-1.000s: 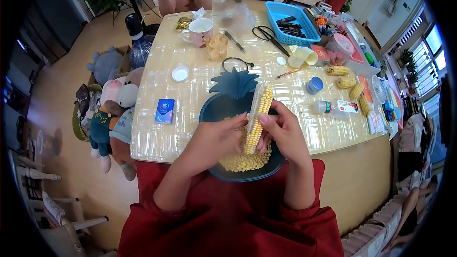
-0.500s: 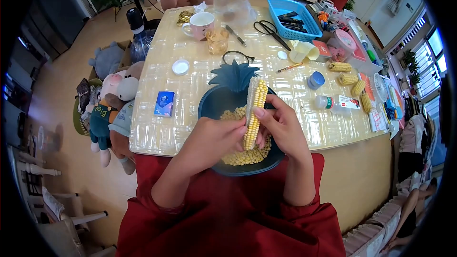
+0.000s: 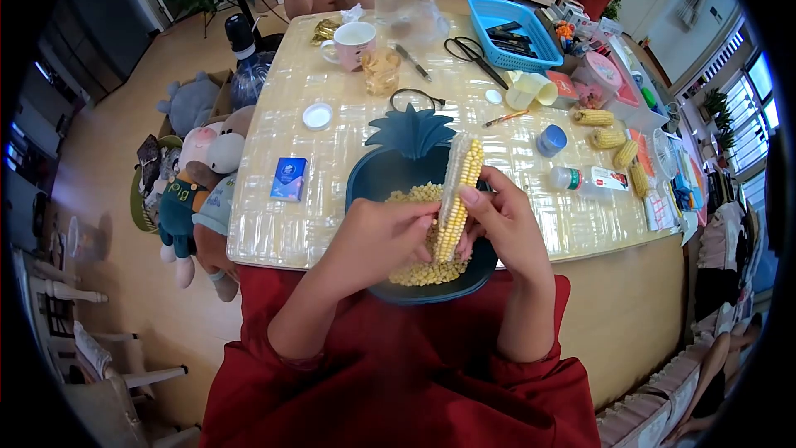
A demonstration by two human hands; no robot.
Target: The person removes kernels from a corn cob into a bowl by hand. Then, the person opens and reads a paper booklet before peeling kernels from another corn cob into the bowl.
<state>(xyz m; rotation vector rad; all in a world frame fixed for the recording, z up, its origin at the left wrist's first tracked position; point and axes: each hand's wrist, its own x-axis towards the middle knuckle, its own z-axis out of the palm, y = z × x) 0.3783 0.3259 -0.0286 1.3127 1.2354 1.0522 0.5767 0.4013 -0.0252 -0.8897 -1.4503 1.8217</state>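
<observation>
Glossy table (image 3: 278, 232), knobbly corn cob (image 3: 464, 185).

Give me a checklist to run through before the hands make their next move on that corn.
1. Right grip secure on the corn cob: ok, thumb and fingers are around it.
2. Left grip at the cob: ok, it is at the bared, whitish side.
3. Left grip's pressure: cannot tell, and some fingers are hidden.
4. Cob over the bowl: ok, tilted above it.
5. Cob fully bare: not ok, rows of yellow kernels remain on it.
6. Loose kernels below the bowl's rim: ok, they lie inside it.
</observation>
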